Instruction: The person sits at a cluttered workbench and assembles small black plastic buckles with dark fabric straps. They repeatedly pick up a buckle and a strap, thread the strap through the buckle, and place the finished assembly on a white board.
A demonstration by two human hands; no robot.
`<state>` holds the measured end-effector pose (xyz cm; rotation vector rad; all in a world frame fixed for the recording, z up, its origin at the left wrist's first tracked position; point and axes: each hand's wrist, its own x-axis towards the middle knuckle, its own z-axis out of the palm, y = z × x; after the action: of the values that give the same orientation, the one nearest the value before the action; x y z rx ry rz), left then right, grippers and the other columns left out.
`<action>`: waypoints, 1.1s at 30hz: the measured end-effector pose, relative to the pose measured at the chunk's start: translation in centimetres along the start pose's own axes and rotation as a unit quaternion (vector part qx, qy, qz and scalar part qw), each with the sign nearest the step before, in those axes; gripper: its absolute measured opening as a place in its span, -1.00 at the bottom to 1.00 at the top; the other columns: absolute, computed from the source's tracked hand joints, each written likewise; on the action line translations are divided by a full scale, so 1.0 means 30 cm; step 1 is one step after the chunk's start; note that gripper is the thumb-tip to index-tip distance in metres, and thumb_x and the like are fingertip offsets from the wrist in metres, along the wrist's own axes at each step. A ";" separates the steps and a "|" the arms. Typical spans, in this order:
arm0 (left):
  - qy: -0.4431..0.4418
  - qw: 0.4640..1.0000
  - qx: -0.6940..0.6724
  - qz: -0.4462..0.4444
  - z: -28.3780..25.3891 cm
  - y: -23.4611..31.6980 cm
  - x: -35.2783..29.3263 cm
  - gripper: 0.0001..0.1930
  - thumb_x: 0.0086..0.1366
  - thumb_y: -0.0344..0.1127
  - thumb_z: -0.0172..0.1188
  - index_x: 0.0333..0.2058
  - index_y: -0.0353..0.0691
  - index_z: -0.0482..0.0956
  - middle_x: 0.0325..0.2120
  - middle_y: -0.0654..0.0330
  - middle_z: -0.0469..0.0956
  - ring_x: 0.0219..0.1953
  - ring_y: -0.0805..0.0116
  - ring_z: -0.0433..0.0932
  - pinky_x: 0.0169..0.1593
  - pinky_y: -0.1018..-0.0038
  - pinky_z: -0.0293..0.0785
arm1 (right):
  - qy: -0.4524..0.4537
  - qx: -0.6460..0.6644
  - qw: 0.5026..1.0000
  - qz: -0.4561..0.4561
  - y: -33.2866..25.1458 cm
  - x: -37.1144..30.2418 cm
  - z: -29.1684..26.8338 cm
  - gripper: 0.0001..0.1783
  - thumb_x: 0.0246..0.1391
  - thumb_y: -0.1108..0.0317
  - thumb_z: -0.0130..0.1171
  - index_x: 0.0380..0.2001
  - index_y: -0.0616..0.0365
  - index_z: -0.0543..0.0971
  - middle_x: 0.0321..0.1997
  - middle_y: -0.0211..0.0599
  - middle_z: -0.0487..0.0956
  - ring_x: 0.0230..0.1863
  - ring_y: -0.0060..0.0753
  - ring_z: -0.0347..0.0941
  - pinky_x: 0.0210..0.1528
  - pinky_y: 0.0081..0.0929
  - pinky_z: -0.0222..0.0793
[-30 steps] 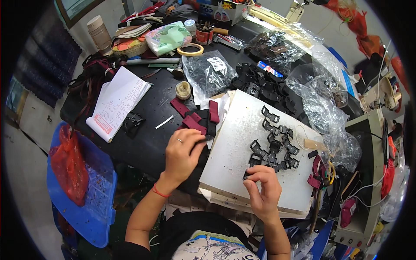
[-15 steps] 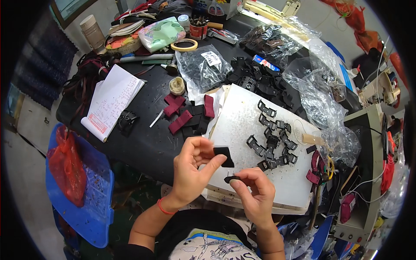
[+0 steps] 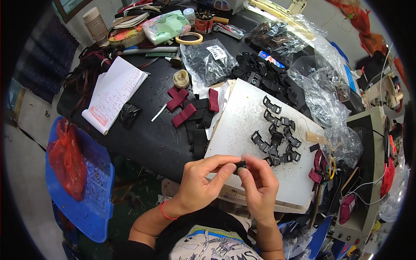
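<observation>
Both of my hands meet over the near edge of the white board (image 3: 234, 117), fingertips together. My left hand (image 3: 201, 181) pinches a small dark piece (image 3: 239, 165) between thumb and index finger; its exact kind is mostly hidden by the fingers. My right hand (image 3: 261, 188) closes on that same piece from the other side, its index finger smeared by motion. Just beyond, several black buckle-like plastic parts (image 3: 276, 138) lie on the board. Left of the board, flat black pieces (image 3: 199, 142) rest on the table beside maroon pieces (image 3: 183, 115).
An open notepad (image 3: 117, 93) lies on the black table at left, near a small jar (image 3: 181, 79) and a tape roll (image 3: 189, 38). Clear plastic bags (image 3: 318, 93) and a heap of black parts (image 3: 264, 76) fill the back right. A blue chair (image 3: 97, 182) stands at lower left.
The flat black square has left my left hand, and a similar piece now lies at the near end of the black pile. My left hand has joined my right at the small dark piece.
</observation>
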<state>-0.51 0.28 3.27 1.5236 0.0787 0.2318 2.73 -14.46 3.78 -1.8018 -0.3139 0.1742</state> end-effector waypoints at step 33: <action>-0.025 0.990 -0.092 -0.102 0.008 -0.024 -0.036 -0.78 0.34 -0.39 0.03 -0.15 -0.40 0.54 -0.28 0.14 0.60 -0.24 0.52 0.52 -0.12 0.60 0.42 | -0.023 -0.056 0.993 -0.104 -0.001 -0.013 -0.030 -0.86 -0.09 0.58 0.26 -0.40 0.24 0.52 -0.42 -0.29 0.48 -0.49 -0.55 0.34 -0.45 -0.63 0.27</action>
<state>-1.45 -0.19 2.47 1.3265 0.1679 0.0361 2.60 -15.40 4.02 -1.8628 -0.5517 0.0523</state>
